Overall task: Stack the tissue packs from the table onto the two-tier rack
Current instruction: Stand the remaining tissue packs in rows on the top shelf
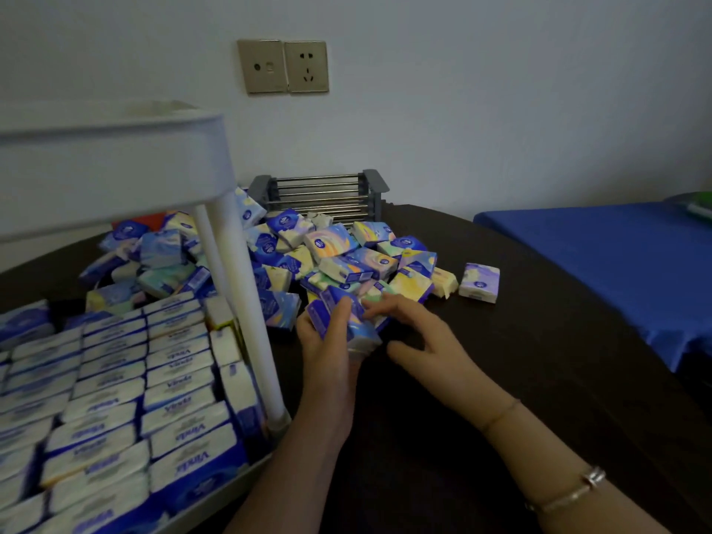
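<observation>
White rack: its lower tier was nearly full; a big pile remained at the tabletop's back edge. The left hand clamped several packs; the right hand reached with fingers apart.

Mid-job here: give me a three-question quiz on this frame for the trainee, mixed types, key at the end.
1. True or false: the lower tier of the rack is packed with rows of tissue packs.
2. Which hand grips several packs at once? A) left hand B) right hand C) neither
3. Fill in: one pack lies apart from the loose pile, on the pile's ____ side in the head view.

Key: 1 true; 2 A, the held packs sit in the left hand while the right hand reaches in with straight fingers; 3 right.
</observation>
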